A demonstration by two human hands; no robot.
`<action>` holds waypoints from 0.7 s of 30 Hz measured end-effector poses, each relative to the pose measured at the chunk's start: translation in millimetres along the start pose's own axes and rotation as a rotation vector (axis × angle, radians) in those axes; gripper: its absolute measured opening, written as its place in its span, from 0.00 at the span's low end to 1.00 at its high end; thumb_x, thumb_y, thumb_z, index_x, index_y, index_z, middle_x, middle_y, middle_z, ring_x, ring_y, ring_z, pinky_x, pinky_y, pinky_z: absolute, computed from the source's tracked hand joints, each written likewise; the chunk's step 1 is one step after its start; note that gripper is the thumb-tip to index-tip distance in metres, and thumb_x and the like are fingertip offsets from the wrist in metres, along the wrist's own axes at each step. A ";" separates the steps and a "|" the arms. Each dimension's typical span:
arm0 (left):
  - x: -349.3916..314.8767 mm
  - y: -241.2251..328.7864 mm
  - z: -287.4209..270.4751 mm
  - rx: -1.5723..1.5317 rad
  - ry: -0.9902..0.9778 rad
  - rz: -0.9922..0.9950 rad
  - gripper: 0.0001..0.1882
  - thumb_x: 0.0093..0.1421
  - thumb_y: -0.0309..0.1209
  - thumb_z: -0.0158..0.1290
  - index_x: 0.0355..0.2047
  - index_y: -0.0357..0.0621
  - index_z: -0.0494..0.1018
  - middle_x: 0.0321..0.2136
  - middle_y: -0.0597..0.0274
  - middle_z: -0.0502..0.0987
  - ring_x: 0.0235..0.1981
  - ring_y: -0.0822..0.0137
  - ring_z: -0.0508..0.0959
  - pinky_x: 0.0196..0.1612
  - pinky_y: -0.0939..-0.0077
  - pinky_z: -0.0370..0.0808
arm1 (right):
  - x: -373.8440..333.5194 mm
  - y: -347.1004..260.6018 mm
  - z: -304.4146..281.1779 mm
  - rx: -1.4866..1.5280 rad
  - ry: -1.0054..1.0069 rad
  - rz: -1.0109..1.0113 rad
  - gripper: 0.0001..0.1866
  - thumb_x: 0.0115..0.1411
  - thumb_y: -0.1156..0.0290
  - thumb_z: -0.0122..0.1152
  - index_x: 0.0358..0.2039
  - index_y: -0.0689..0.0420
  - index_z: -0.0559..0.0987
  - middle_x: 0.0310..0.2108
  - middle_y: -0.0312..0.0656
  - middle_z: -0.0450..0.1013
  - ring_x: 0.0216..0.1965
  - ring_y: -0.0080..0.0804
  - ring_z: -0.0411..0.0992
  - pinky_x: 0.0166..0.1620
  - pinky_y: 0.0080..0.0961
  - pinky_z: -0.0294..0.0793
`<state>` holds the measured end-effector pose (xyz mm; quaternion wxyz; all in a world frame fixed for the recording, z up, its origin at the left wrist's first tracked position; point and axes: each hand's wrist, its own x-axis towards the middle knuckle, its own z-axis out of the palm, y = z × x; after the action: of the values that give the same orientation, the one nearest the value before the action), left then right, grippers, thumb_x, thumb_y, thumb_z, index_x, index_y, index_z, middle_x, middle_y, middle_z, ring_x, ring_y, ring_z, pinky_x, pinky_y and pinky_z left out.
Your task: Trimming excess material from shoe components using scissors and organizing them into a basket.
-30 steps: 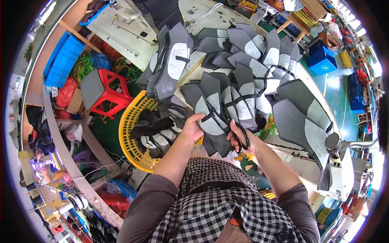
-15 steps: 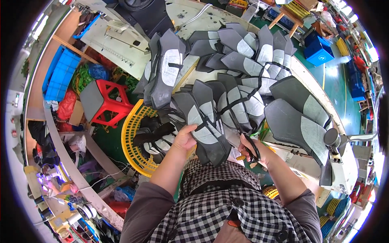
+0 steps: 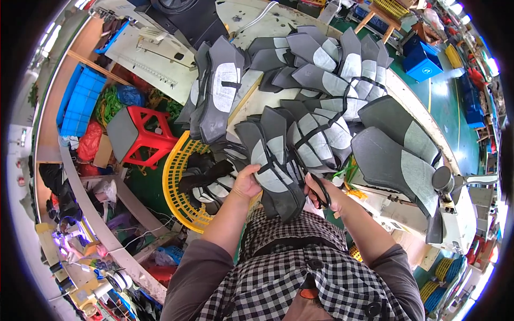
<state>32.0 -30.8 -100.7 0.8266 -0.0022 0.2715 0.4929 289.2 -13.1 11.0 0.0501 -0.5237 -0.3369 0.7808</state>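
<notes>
- green floor (image 3: 140, 183) shows between the furniture on the left, and a stretch of it, glossy with light, runs along the right side of a crowded workroom.
- pale tabletop (image 3: 284, 21) spreads in front of the person, its bare far part spotted with dark marks.
- dark grey pieces with light grey patches cover much of it: a stack with a short black strip (image 3: 217, 88) at left, overlapping clusters (image 3: 321, 53) in the middle, two large pieces (image 3: 388, 160) at right.
- left of the tabletop, a yellow basket (image 3: 172, 184) holds more dark and pale pieces; beyond it is a red stool with a grey seat (image 3: 124, 134), and farther off a blue crate (image 3: 83, 101).
- at the upper right, a wooden stool (image 3: 381, 20) and a blue bin (image 3: 422, 61) stand on the floor.
- bundle of grey pieces (image 3: 274, 179), crossed by a black band, is between the hands, close to the person's checked garment (image 3: 292, 235).
- left hand (image 3: 246, 183): fingers clamped on the bundle's left edge, thumb on top, the others mostly hidden.
- right hand (image 3: 327, 195): fingers wrapped around the handles of black scissors (image 3: 322, 188), just beside the bundle's right edge; whether the blades touch it, i cannot tell.
</notes>
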 end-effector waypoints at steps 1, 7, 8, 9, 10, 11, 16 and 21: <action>-1.3 0.2 1.1 0.002 0.002 0.001 0.27 0.48 0.33 0.52 0.50 0.36 0.68 0.46 0.51 0.74 0.48 0.52 0.73 0.55 0.55 0.65 | -4.9 -1.7 4.1 -0.018 0.041 -0.025 0.33 0.55 0.35 0.48 0.27 0.60 0.69 0.13 0.31 0.60 0.13 0.20 0.61 0.17 0.18 0.60; 2.8 3.0 14.5 -0.094 -0.111 0.007 0.30 0.46 0.37 0.53 0.51 0.36 0.67 0.46 0.50 0.73 0.48 0.51 0.72 0.56 0.54 0.63 | -32.3 -3.5 -8.4 -0.016 0.260 -0.063 0.31 0.53 0.36 0.52 0.26 0.56 0.70 0.14 0.30 0.60 0.14 0.18 0.59 0.19 0.13 0.57; 10.4 0.6 19.3 -0.098 -0.098 -0.006 0.30 0.46 0.37 0.53 0.50 0.37 0.67 0.46 0.50 0.73 0.48 0.51 0.72 0.56 0.54 0.63 | -32.9 -8.4 -12.8 -0.021 0.264 -0.065 0.31 0.53 0.36 0.52 0.26 0.56 0.70 0.14 0.30 0.60 0.14 0.18 0.59 0.19 0.13 0.57; 16.2 -4.9 24.9 -0.057 -0.052 0.011 0.28 0.47 0.37 0.52 0.49 0.37 0.68 0.46 0.51 0.74 0.48 0.51 0.72 0.56 0.55 0.64 | -33.6 -13.4 -16.1 -0.006 0.212 -0.011 0.31 0.53 0.35 0.52 0.26 0.56 0.69 0.14 0.29 0.60 0.14 0.18 0.58 0.19 0.13 0.56; 26.3 -10.7 28.1 -0.056 -0.013 0.014 0.27 0.47 0.37 0.52 0.48 0.37 0.69 0.45 0.52 0.74 0.47 0.52 0.73 0.55 0.55 0.64 | -33.5 -17.5 -18.6 0.010 0.161 0.042 0.31 0.52 0.35 0.52 0.25 0.56 0.69 0.14 0.29 0.60 0.14 0.17 0.57 0.19 0.14 0.55; 33.3 -14.5 37.5 -0.097 -0.007 0.039 0.24 0.48 0.36 0.52 0.46 0.38 0.70 0.43 0.53 0.75 0.45 0.53 0.74 0.53 0.56 0.66 | -33.3 -20.8 -17.3 -0.008 0.177 0.072 0.33 0.51 0.33 0.51 0.23 0.55 0.68 0.14 0.29 0.59 0.14 0.18 0.56 0.19 0.15 0.53; 19.2 2.2 55.1 -0.071 -0.004 0.029 0.22 0.51 0.39 0.49 0.43 0.38 0.72 0.40 0.55 0.77 0.42 0.55 0.76 0.52 0.59 0.68 | -29.6 -13.7 -29.1 -0.049 0.061 0.024 0.38 0.51 0.29 0.46 0.23 0.59 0.71 0.13 0.31 0.59 0.14 0.20 0.58 0.20 0.17 0.57; 1.4 22.7 41.6 0.057 0.061 0.067 0.22 0.51 0.38 0.50 0.43 0.37 0.72 0.39 0.54 0.77 0.42 0.56 0.76 0.51 0.61 0.69 | -15.5 -9.8 -3.4 -0.052 -0.004 -0.038 0.39 0.54 0.30 0.41 0.27 0.61 0.71 0.14 0.33 0.60 0.15 0.22 0.61 0.21 0.20 0.62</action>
<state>32.6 -6.8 -59.8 0.8009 0.0156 0.3102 0.5120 296.3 -10.7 28.1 0.0507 -0.5169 -0.3669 0.7718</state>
